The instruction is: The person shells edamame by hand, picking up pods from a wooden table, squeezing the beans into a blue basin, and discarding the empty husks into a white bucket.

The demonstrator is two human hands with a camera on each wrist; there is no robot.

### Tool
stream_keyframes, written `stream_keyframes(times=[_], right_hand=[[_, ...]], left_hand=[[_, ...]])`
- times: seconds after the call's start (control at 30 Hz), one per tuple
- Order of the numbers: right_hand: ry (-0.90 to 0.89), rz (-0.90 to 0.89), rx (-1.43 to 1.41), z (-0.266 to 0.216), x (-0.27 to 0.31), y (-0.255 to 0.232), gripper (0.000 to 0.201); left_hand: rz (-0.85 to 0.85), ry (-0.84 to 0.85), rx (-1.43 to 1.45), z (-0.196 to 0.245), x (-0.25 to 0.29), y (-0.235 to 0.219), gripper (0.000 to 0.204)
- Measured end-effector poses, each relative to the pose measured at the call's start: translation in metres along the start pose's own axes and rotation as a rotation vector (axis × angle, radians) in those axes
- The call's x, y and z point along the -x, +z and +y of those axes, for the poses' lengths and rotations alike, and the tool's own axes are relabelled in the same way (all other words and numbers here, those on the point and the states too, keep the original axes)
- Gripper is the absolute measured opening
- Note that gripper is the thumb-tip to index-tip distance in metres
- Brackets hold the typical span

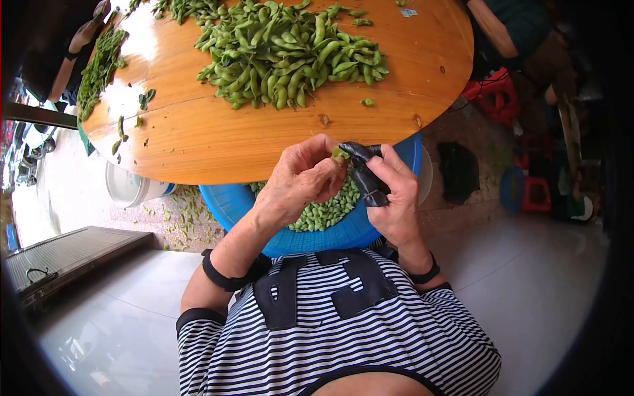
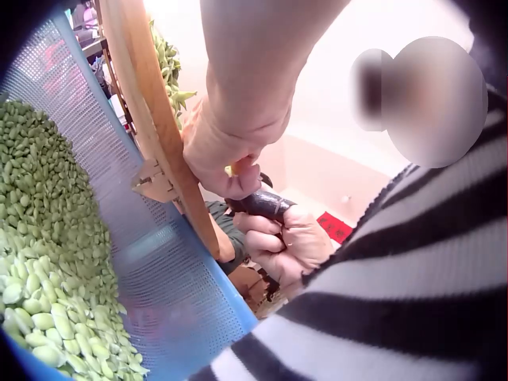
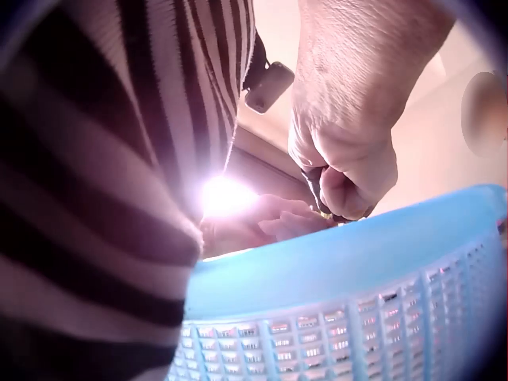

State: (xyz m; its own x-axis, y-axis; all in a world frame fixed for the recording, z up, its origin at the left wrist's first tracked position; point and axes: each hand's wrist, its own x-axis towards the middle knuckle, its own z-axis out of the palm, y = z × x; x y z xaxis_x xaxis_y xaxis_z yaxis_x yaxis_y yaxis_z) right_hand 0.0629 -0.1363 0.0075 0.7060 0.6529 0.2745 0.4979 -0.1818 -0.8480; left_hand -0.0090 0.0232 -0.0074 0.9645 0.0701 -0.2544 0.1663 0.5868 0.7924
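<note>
Over the blue basket (image 1: 370,228), my left hand (image 1: 304,175) pinches a green soybean pod (image 1: 339,154) between thumb and fingers. The right hand (image 1: 399,191) meets it from the other side, its thumb and index finger in black wraps (image 1: 371,181) whose tips close on the pod. Most of the pod is hidden by the fingers. Below both hands, shelled green beans (image 1: 323,214) lie in the basket; the left wrist view shows them heaped (image 2: 48,238) along its mesh side. In the right wrist view, the right hand (image 3: 349,175) appears just above the basket's rim (image 3: 333,246).
A large pile of pods (image 1: 290,59) covers the middle of the wooden table (image 1: 178,145), whose edge overhangs the basket. More greens (image 1: 102,69) lie at its left. A white bucket (image 1: 125,185) and scattered husks (image 1: 185,221) are below left. Other people sit around the table.
</note>
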Motion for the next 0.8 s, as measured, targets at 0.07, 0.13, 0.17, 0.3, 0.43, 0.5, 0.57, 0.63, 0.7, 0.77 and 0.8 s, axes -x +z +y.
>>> stream_keyframes(times=[0.07,0.13,0.17,0.3,0.43,0.5,0.57,0.63,0.7,0.77,0.8], right_hand=[[-0.017,-0.010,0.022,-0.001,0.001,-0.001,0.033],[-0.046,0.011,-0.011,0.003,0.002,-0.001,0.032],[-0.076,0.032,-0.043,0.004,0.002,0.000,0.031],[0.301,-0.038,-0.292,0.003,0.000,-0.028,0.028],[0.077,-0.214,0.098,0.033,0.010,-0.106,0.028],[0.126,-0.236,0.345,0.036,0.021,-0.132,0.028],[0.198,-0.189,0.640,0.039,0.030,-0.153,0.030],[0.224,-0.101,0.679,0.049,0.035,-0.156,0.030],[0.253,-0.018,0.710,0.051,0.034,-0.153,0.029],[0.265,0.083,0.508,0.044,0.025,-0.137,0.025],[0.267,0.088,0.506,0.042,0.020,-0.128,0.025]], left_hand=[[0.016,-0.017,0.000,0.001,0.000,0.000,0.011],[0.033,-0.034,0.001,0.000,0.002,-0.001,0.013],[0.012,-0.037,0.037,0.000,0.002,-0.002,0.015],[-0.088,-0.055,-0.184,0.007,0.006,0.004,0.020],[-0.428,0.138,-0.898,0.041,0.004,-0.001,0.019],[-0.284,0.250,-1.088,0.052,-0.014,0.005,0.019],[-0.140,0.366,-1.271,0.054,-0.041,0.008,0.019],[0.003,0.703,-1.401,0.044,-0.074,0.003,0.015],[-0.026,0.716,-1.484,0.034,-0.096,0.000,0.013],[-0.029,0.693,-1.588,0.028,-0.103,0.004,0.013],[-0.035,0.693,-1.592,0.027,-0.104,0.006,0.013]])
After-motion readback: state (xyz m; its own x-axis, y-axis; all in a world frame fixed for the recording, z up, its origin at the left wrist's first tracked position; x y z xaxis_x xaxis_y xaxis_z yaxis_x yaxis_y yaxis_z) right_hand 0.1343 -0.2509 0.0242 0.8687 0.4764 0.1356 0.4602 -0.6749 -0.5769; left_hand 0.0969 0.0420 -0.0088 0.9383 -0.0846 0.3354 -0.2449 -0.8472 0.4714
